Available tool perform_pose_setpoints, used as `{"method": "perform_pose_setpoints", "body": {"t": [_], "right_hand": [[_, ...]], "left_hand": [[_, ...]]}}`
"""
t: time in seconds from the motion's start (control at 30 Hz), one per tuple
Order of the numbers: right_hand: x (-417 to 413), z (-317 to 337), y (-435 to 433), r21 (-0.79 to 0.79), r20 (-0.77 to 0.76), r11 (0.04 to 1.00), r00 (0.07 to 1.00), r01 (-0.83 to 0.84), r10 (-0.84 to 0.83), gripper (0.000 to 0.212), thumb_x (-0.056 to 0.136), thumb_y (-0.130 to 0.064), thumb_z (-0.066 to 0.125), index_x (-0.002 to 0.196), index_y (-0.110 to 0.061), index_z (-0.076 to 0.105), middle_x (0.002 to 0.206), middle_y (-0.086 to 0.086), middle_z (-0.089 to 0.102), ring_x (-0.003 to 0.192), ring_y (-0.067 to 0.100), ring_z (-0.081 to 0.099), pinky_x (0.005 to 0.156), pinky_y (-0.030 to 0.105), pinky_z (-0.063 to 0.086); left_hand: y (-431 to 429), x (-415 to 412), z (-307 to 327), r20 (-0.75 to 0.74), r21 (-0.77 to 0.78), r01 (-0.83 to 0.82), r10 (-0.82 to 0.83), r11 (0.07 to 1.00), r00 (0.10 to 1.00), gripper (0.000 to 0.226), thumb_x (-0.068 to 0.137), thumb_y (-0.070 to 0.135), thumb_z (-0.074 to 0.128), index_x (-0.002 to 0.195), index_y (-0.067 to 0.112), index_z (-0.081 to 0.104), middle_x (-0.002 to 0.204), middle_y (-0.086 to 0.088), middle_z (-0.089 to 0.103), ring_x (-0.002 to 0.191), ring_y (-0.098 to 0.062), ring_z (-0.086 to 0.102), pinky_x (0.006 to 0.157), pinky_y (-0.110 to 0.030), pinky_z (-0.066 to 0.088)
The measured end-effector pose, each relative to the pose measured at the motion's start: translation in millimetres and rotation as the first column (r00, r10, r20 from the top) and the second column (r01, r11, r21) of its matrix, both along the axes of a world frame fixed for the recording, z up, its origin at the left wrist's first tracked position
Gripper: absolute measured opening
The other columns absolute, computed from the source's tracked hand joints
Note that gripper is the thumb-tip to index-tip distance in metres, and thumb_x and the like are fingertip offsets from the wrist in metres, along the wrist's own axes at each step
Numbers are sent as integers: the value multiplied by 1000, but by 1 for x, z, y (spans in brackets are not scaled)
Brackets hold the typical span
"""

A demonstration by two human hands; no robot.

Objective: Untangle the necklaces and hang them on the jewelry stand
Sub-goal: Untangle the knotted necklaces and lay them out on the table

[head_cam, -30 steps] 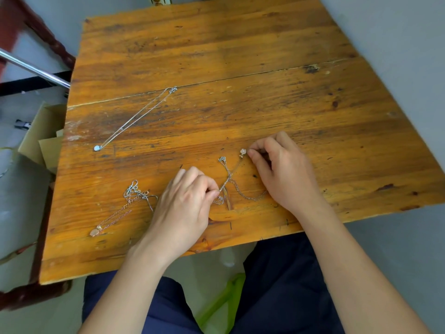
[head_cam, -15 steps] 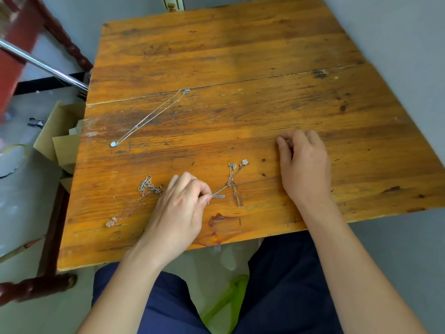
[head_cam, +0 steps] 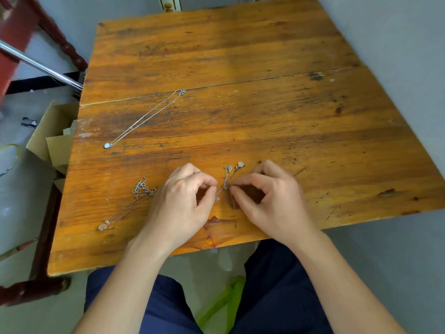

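Silver tangled necklaces [head_cam: 227, 180] lay on wooden table [head_cam: 240, 56], pinched at the knot by left hand [head_cam: 179, 203] and right hand [head_cam: 269, 201].

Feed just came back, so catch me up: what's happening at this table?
A person at the wooden table pinches a small tangled silver chain with the left hand and right hand, near the front edge. A rose-gold necklace, bunched at one end, lies to its left, and a silver necklace with a round pendant lies stretched out farther back. No jewelry stand is in view; nothing is hung yet.
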State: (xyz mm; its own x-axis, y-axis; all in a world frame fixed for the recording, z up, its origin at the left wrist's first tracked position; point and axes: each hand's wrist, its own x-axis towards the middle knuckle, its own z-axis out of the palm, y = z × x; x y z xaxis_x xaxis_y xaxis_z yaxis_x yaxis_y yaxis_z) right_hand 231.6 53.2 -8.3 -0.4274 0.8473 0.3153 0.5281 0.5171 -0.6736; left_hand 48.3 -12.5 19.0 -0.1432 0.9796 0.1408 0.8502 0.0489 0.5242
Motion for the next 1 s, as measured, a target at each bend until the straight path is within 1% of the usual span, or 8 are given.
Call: {"method": "perform_pose_setpoints", "body": {"t": [0.07, 0.17, 0.3, 0.43, 0.57, 0.63, 0.83, 1.0], "right_hand": [[-7, 1, -4, 12, 21, 1000, 1000, 6, -6, 17, 84, -41, 73, 93, -29, 80, 81, -9, 57, 80, 12, 59, 71, 38, 50], [-16, 1, -4, 48, 99, 998, 994, 36, -41, 19, 82, -46, 72, 89, -31, 81, 80, -9, 60, 81, 15, 60, 69, 35, 50], [-21, 0, -2, 57, 170, 998, 984, 41, -51, 16, 84, -42, 68, 87, -30, 79, 77, -7, 58, 77, 19, 60, 65, 30, 46], [-21, -4, -5, 91, 235, 995, 972, -32, 9, 15, 94, -33, 62, 92, -21, 71, 86, -1, 57, 81, 25, 57, 69, 39, 47], [-7, -7, -6, 120, 235, 992, 971, 24, -52, 10, 97, -21, 63, 95, -12, 66, 88, 4, 55, 79, 27, 54, 68, 41, 46], [3, -7, -5, 117, 234, 991, 968, 63, -89, 12, 98, -21, 62, 95, -11, 66, 89, 4, 55, 79, 27, 54, 69, 41, 47], [23, -7, -3, 115, 288, 991, 953, 61, -92, 17, 98, -26, 59, 99, -12, 69, 93, 4, 57, 84, 25, 54, 73, 42, 46], [43, -6, 1, 104, 285, 991, 953, 81, -107, 19, 99, -28, 57, 101, -13, 70, 96, 2, 56, 89, 24, 54, 76, 43, 47]], "left_hand": [[-4, 1, -4, 26, 9, -16, 16, 1000, 1000, 8, 86, 14, 70, 92, 17, 74, 87, 9, 57, 82, 3, 49, 74, -4, 37], [-7, 2, -8, 48, 29, -39, 38, 999, 998, 8, 84, 10, 72, 90, 15, 74, 85, 8, 58, 79, 0, 49, 72, -6, 38], [-7, 1, -8, 71, 27, -51, 49, 998, 996, 8, 83, 8, 72, 88, 15, 74, 83, 7, 57, 81, 5, 51, 71, -5, 38], [-6, 0, -8, 73, 23, -46, 44, 999, 996, 9, 84, 8, 72, 87, 16, 74, 83, 8, 57, 82, 5, 51, 72, -4, 37], [-6, 1, -7, 57, 19, -29, 27, 999, 998, 8, 85, 10, 71, 89, 16, 74, 84, 8, 57, 82, 0, 51, 73, -7, 39], [-6, 1, -8, 46, 26, -26, 24, 999, 999, 8, 85, 10, 71, 90, 16, 74, 85, 7, 58, 81, -4, 51, 72, -10, 42], [-5, 1, -11, 16, 27, -14, 14, 1000, 1000, 8, 84, 9, 70, 90, 14, 73, 86, 5, 58, 82, -8, 54, 73, -24, 48], [-5, 0, -10, 4, 28, -25, 25, 999, 1000, 8, 81, 8, 72, 87, 14, 72, 85, 5, 57, 80, -5, 50, 72, -16, 43]]}}
